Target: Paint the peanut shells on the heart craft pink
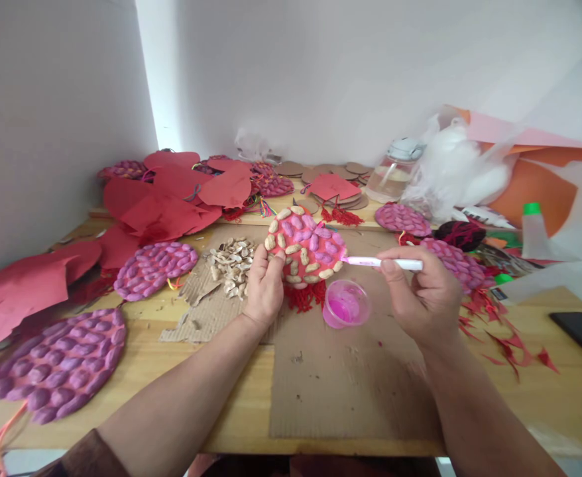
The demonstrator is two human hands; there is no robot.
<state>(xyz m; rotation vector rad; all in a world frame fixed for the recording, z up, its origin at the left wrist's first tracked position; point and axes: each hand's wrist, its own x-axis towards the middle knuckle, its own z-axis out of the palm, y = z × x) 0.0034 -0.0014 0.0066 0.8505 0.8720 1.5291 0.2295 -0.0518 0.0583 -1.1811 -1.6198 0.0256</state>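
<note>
Head view over a pale wooden table and brown corrugated cardboard sheet: left hand fingers pinch a round red disc studded with bumpy peanut shells, centre painted pink, rim shells bare; right hand fingers grip a thin white paintbrush touching its edge, above a small clear cup of pink paint.

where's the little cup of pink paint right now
In the head view the cup of pink paint stands on the cardboard sheet near the middle, between the left hand and the right hand, just below the peanut-shell disc.
</note>
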